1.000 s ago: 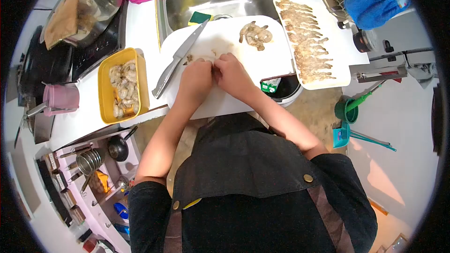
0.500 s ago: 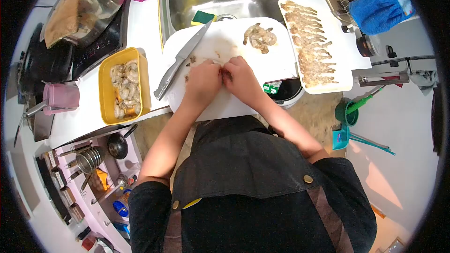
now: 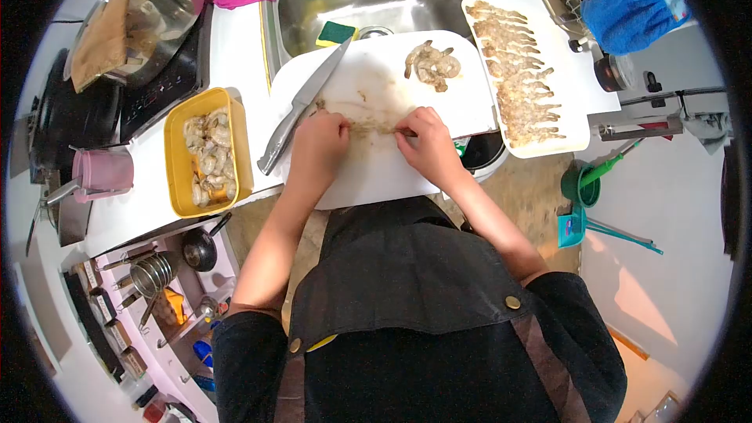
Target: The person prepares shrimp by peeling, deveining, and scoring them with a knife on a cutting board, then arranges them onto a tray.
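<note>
A greyish-brown shrimp (image 3: 373, 127), a little blurred, lies stretched out low over the white cutting board (image 3: 360, 176). The fingertips of my left hand (image 3: 323, 141) are closed at its left end. My right hand (image 3: 429, 143) pinches the other end between thumb and fingers. A large knife (image 3: 301, 106) rests on the board's left side, blade pointing towards the sink. At the board's upper right sits a small pile of peeled shrimp (image 3: 433, 65). Dark scraps (image 3: 319, 103) lie beside my left hand.
Left of the board stands a yellow container (image 3: 172, 160) holding more peeled shrimp (image 3: 210, 153). On the right, a white tray (image 3: 576, 129) carries a row of straightened shrimp (image 3: 513, 70). A steel sink (image 3: 313, 0) with a sponge (image 3: 337, 33) lies behind the board.
My hands were together at the board's middle and have moved apart, the left one leftwards and the right one rightwards. The stretched shrimp now shows between them.
</note>
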Available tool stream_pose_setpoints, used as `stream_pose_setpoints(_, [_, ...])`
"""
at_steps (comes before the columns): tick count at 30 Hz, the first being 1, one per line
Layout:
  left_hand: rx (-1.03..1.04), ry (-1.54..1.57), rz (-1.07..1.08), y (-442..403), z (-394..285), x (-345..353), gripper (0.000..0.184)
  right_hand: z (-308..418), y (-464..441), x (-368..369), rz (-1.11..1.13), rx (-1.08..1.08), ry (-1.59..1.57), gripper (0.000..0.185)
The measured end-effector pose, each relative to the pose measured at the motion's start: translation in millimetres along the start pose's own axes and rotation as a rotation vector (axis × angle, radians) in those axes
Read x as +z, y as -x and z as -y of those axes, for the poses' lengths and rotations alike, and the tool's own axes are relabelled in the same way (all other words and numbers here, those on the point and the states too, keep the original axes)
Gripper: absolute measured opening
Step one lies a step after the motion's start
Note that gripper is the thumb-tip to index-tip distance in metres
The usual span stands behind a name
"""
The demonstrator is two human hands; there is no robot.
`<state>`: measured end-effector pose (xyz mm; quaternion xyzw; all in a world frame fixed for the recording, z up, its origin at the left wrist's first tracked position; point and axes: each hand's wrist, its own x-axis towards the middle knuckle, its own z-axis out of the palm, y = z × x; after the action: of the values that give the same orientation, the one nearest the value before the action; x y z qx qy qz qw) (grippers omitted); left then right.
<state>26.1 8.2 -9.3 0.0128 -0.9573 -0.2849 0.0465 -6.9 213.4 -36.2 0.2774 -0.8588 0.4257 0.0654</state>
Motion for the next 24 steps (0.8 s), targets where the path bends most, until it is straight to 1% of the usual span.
stream_pose_setpoints(3, [0.000, -0.102, -0.043, 3, -5, 11, 0.014, 1, -1, 0, 0.009, 0.004, 0.045, 0.009])
stream_pose_setpoints(6, [0.043, -0.112, -0.005, 1, 0, 9, 0.014, -2, 0, -1, 0.029, -0.014, 0.018, 0.009])
stream_pose_setpoints(9, [0.019, 0.085, 0.020, 0, -3, -19, 0.014, -2, 0, -4, 0.018, -0.010, 0.010, 0.009])
stream_pose_setpoints(10, [-0.074, 0.085, 0.059, -1, -2, -17, 0.014, -2, 0, -4, 0.017, -0.011, 0.007, 0.010])
stream_pose_setpoints(13, [-0.005, 0.009, 0.006, 0, 3, -7, 0.017, -5, 0, -3, 0.028, -0.014, 0.021, 0.010])
stream_pose_setpoints(16, [0.017, -0.087, -0.035, 3, 2, 3, 0.018, -2, -4, -7, 0.021, -0.047, 0.062, 0.009])
stream_pose_setpoints(19, [0.046, -0.091, -0.017, 2, 10, 0, 0.020, 13, -15, -20, 0.148, 0.171, -0.081, 0.008])
stream_pose_setpoints(22, [-0.211, 0.306, 0.192, -2, 11, -27, 0.019, 23, -33, -24, 0.207, 0.087, -0.202, 0.011])
stream_pose_setpoints(24, [-0.117, 0.390, 0.065, -2, 20, -35, 0.020, 33, -50, -22, 0.301, 0.072, -0.237, 0.011])
